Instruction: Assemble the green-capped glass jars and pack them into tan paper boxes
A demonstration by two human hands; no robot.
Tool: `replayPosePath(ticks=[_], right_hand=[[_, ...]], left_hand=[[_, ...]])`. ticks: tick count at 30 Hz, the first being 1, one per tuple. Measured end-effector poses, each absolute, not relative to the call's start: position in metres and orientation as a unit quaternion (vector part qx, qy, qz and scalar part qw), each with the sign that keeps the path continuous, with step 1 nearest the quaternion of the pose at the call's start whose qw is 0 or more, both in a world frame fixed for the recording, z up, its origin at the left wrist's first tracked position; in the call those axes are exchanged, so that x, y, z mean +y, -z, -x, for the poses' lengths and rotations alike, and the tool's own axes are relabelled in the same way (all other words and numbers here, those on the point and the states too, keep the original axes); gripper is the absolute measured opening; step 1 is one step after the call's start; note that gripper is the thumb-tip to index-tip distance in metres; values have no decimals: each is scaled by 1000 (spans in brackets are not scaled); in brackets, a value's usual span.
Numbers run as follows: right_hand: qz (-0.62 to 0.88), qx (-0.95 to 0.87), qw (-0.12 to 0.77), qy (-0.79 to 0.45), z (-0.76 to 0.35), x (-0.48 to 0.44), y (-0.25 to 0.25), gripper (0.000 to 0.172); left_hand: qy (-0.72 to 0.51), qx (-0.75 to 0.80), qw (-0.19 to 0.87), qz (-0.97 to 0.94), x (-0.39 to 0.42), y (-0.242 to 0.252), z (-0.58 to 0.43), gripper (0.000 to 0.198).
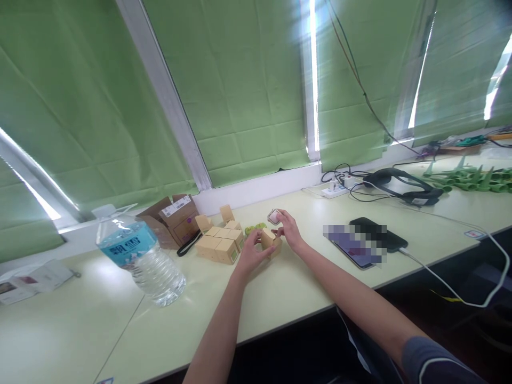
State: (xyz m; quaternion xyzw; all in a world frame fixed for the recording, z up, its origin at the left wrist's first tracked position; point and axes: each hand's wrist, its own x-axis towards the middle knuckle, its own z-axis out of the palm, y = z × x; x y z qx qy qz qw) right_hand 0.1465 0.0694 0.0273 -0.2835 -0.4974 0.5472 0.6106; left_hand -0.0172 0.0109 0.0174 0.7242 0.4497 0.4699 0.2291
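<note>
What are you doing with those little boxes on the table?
A person has both hands on a small tan box on the pale green table. The left hand steadies it from the side, and the right hand holds a small pink-and-white piece just above it. More tan boxes sit in a cluster to the left, with a water bottle lying nearer the table's left end.

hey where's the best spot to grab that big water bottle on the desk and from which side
Grip the water bottle around its ribbed clear body below the blue label, coming from the near right side. It leans over toward the cardboard box behind it, and the desk in front lies open.
</note>
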Motion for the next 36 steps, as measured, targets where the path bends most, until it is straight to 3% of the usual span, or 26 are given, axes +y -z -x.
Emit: replayPosePath(ticks=[15,22,28,36], right_hand=[[257,-506,614,-549,-145,65,-31,43],[279,-526,597,-538,-146,62,-33,50],[278,-525,604,-531,-147,67,-28,45],[315,-667,557,-382,-149,62,-27,41]], left_hand=[[-500,426,340,-673,5,-24,14,48],[-499,465,294,-669,10,-22,16,48],[-495,477,281,-670,11,-21,15,48],[-508,487,279,-653,12,-22,15,48]])
